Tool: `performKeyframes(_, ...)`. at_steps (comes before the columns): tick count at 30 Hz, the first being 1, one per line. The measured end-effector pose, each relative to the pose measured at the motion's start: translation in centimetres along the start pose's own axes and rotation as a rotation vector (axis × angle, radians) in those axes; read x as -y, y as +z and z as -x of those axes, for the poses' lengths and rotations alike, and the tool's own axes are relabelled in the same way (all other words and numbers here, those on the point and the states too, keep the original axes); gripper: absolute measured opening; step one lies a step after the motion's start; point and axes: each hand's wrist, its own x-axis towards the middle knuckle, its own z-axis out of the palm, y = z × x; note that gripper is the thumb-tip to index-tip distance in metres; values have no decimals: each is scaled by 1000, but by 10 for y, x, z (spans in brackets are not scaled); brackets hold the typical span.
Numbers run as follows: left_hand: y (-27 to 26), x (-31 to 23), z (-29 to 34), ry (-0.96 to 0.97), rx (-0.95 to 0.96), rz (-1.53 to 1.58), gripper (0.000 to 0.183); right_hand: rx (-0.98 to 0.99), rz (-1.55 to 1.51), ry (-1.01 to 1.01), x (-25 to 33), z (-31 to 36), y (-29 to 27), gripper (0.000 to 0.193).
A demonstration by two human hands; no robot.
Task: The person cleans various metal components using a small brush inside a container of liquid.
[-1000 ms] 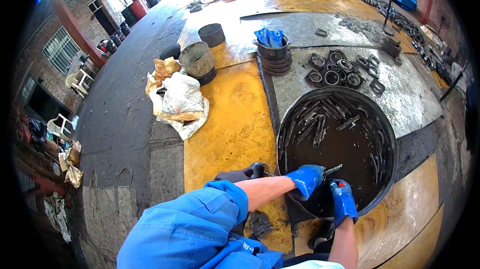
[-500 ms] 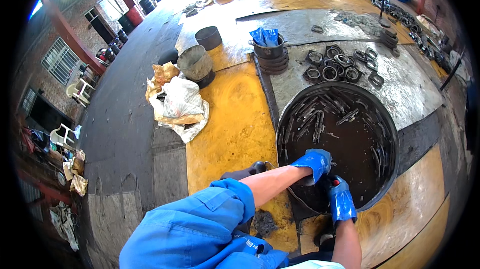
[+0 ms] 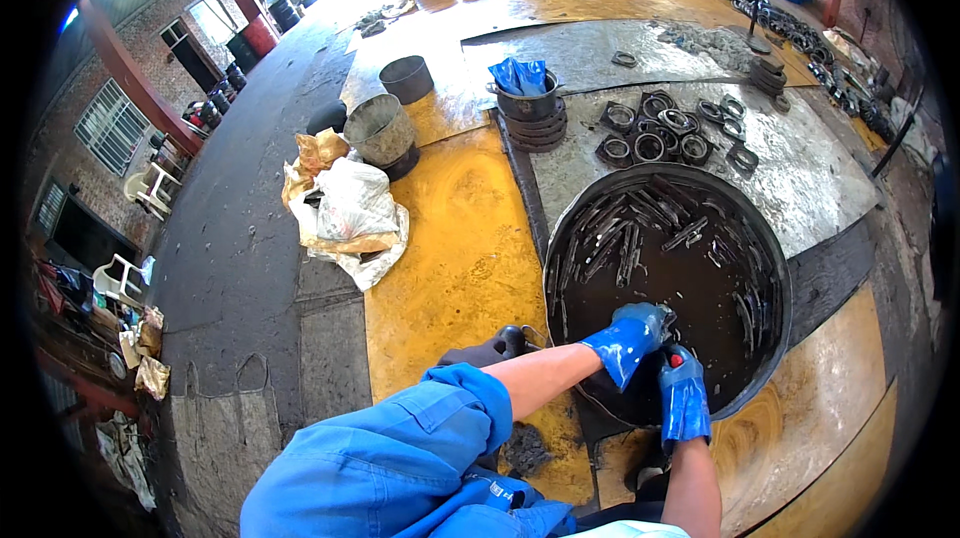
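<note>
A large round black tub (image 3: 785,338) holds dark murky liquid with several dark strip-like metal pieces (image 3: 632,250) lying in it. Over its near part, my left hand (image 3: 638,330), in a blue rubber glove, is closed round a small dark piece I cannot make out. Just to the right and nearer to me, my right hand (image 3: 685,393), gloved the same way, grips a tool whose red end (image 3: 676,360) shows above the fist. The rest of that tool is hidden by the glove and the left hand.
Beyond the tub lie several dark metal rings (image 3: 668,128) on a metal sheet. A pot with blue gloves (image 3: 524,78) stands on stacked rings. To the left are a white sack (image 3: 355,200), a metal bucket (image 3: 380,128) and an open cylinder (image 3: 406,79). Yellow boards (image 3: 460,228) cover the floor.
My left hand has shifted slightly to the right, turning at the wrist. The red end in my right hand shows more plainly. The whole view has moved a little.
</note>
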Motion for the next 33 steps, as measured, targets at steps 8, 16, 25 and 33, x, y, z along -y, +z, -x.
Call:
performKeyframes(8,20,5,-2,-28,-45,-14,48,38,-88,80,2,-7,-18,24)
performKeyframes(16,33,12,-6,62,-9,154,43,107,-217,242,30,5,-36,27)
performKeyframes(25,34,27,-16,12,-44,70,41,205,25,40,2,1,-5,27)
performKeyframes(33,23,31,-2,-2,-62,54,48,126,850,-492,15,18,13,20)
